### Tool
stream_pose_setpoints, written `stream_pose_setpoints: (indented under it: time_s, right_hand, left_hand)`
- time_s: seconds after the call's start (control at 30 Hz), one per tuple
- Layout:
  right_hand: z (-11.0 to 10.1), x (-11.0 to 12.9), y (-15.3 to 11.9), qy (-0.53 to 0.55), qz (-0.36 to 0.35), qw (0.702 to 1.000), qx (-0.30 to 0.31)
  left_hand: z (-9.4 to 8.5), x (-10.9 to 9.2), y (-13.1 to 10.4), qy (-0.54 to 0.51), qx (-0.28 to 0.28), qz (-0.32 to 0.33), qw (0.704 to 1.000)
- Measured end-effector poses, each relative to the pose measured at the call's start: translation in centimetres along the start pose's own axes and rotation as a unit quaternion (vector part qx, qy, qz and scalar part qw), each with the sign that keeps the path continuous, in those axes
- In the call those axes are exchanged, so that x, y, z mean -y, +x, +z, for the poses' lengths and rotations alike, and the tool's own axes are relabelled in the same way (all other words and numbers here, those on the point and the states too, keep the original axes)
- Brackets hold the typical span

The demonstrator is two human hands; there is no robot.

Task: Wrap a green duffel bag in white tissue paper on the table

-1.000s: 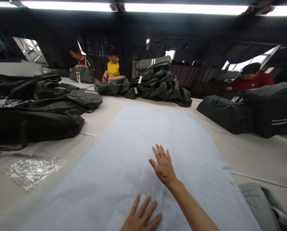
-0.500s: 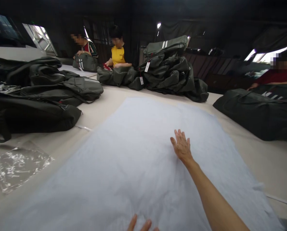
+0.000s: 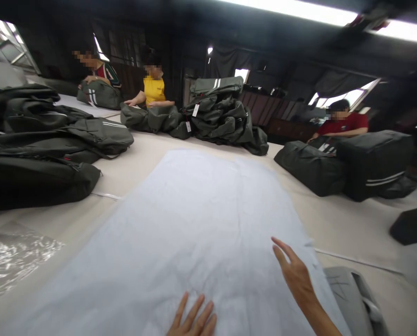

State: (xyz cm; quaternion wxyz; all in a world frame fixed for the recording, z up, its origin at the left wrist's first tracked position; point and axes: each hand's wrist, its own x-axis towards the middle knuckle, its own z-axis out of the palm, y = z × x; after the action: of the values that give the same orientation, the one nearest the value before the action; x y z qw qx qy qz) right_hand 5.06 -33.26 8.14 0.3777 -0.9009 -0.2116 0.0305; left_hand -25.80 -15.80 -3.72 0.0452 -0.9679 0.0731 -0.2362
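A large pale blue-white sheet [image 3: 194, 200] lies spread over the cream table, with creases near the front. My left hand [image 3: 193, 317] rests on its near part, fingers spread, at the bottom centre. Toward the sheet's right edge, my right hand [image 3: 294, 270] is over the surface with its fingers extended and nothing in it. Whether the right hand touches the sheet cannot be made out.
Dark green bags [image 3: 54, 135] are heaped at left, another pile [image 3: 222, 112] stands behind the sheet, and more [image 3: 372, 163] sit at right. Clear plastic [image 3: 16, 256] lies at left. A grey object [image 3: 355, 298] is at lower right. Three people are across the table.
The view has swung to the right. My right hand has moved back toward me and to the right. More of my left hand shows, and the grey object has come into view.
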Motion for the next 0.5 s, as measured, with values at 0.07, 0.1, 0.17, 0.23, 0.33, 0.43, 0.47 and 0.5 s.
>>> stream_pose_setpoints:
  time_s: [0.07, 0.1, 0.17, 0.23, 0.33, 0.43, 0.47, 0.5]
  right_hand:
    - [-6.0, -4.3, -5.5, -0.028, 0.090, 0.993, -0.070]
    - [-9.0, -6.5, -8.1, -0.044, 0.149, 0.983, -0.093]
    - [-14.4, -9.9, -12.7, -0.061, 0.216, 0.961, -0.160]
    - [-18.3, -11.9, -16.0, -0.046, 0.254, 0.943, -0.210]
    - [-20.9, -13.2, -17.4, 0.045, 0.283, 0.932, -0.224]
    - [-20.4, -14.1, -15.2, 0.118, 0.283, 0.932, -0.193]
    - [-19.9, -14.5, -14.1, 0.132, 0.282, 0.934, -0.175]
    - [-19.3, -14.9, -13.0, 0.148, 0.282, 0.935, -0.153]
  left_hand:
    - [-0.9, 0.2, 0.4, -0.061, 0.078, -0.007, 0.995]
    - [-1.5, 0.2, 0.6, -0.104, 0.134, -0.021, 0.985]
    - [-3.1, 0.1, 1.3, -0.180, 0.245, -0.059, 0.951]
    - [-4.7, 0.3, 2.2, -0.221, 0.321, -0.088, 0.917]
    - [-6.8, 0.7, 4.1, -0.244, 0.354, -0.101, 0.897]
    - [-8.2, 0.8, 6.1, -0.241, 0.333, -0.121, 0.904]
    - [-8.6, 0.6, 6.6, -0.228, 0.327, -0.138, 0.907]
    - [-8.9, 0.2, 7.1, -0.206, 0.332, -0.158, 0.907]
